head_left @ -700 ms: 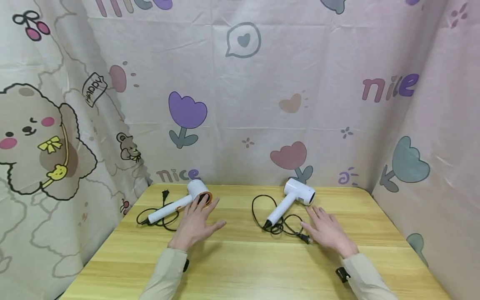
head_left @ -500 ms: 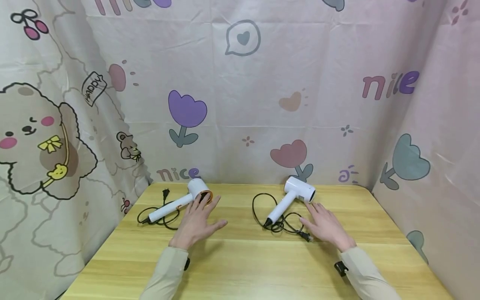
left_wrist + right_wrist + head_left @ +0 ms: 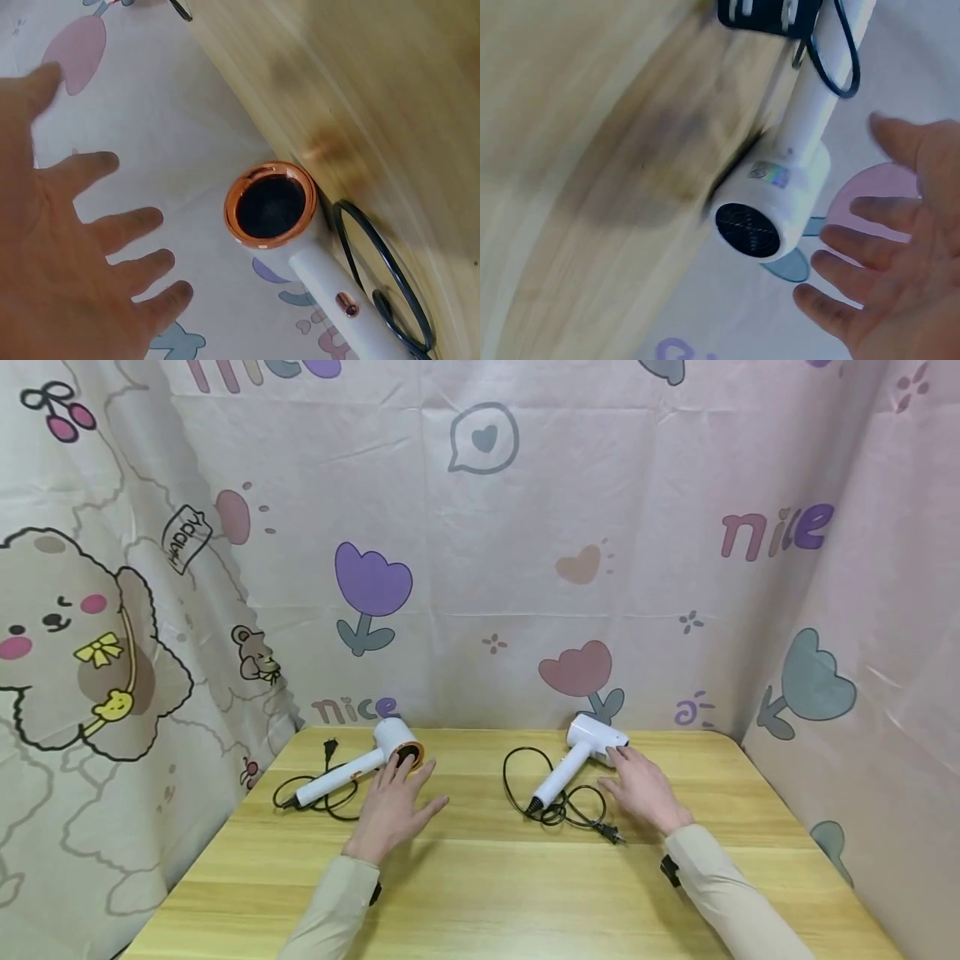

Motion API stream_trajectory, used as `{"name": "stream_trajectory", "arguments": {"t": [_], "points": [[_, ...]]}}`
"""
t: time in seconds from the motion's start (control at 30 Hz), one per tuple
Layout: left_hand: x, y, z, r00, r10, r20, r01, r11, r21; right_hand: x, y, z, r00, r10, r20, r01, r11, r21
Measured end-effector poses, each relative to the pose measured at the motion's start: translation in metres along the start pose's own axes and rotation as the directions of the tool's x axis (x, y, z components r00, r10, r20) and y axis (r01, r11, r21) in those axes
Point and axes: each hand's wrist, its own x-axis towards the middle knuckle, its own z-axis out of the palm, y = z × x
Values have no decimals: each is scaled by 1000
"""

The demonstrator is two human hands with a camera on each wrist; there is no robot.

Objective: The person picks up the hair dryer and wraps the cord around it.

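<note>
Two white hair dryers lie on the wooden table. The left hair dryer has a copper-coloured ring round its dark round opening, shown in the left wrist view. My left hand, fingers spread, hovers close in front of its head and overlaps it in the head view. The right hair dryer has a dark grille on one end of its barrel and a small shiny sticker. Beside that head is my right hand, fingers extended and apart, fingertips overlapping the barrel in the head view. Neither hand grips anything.
Black cords with plugs lie coiled by both dryers; the right plug sits below the right hand, the left plug behind the left handle. A printed curtain surrounds the table at the back and sides.
My right hand has moved forward and left, from beside the plug up to the right hair dryer's head. The left hand has barely shifted. Both dryers lie as before.
</note>
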Motion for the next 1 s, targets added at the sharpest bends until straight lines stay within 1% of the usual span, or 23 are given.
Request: {"name": "stream_trajectory", "arguments": {"t": [0.17, 0.27, 0.37, 0.5, 0.57, 0.67, 0.77, 0.83, 0.9, 1.0], "points": [[1, 3, 2, 1000, -7, 19, 7, 999, 32, 13, 8, 3, 999, 52, -2, -52, 997, 48], [1, 4, 5, 1000, 15, 27, -17, 998, 56, 21, 12, 5, 997, 74, -19, -73, 996, 58], [0, 4, 7, 999, 41, 29, -43, 996, 78, 26, 14, 6, 996, 74, -50, -71, 996, 55], [0, 5, 9, 998, 64, 17, -65, 993, 98, 33, 17, 9, 998, 42, -50, -39, 998, 54], [0, 5, 11, 998, 62, 18, -64, 993, 96, 36, 19, 11, 1000, 6, -30, -5, 999, 33], [0, 6, 12, 998, 57, 27, -59, 994, 92, 40, 23, 14, 999, -19, 46, 20, 1000, -11], [0, 6, 13, 998, 52, 41, -55, 994, 90, 45, 26, 17, 989, 2, 145, 2, 1000, -27], [0, 7, 13, 997, 59, 39, -62, 994, 94, 49, 29, 19, 982, 30, 186, -28, 999, -16], [0, 7, 14, 997, 68, 35, -71, 993, 96, 54, 30, 21, 981, 47, 190, -47, 999, -2], [0, 6, 16, 996, 87, 29, -89, 991, 96, 60, 32, 24, 986, 52, 159, -57, 998, 23]]}}
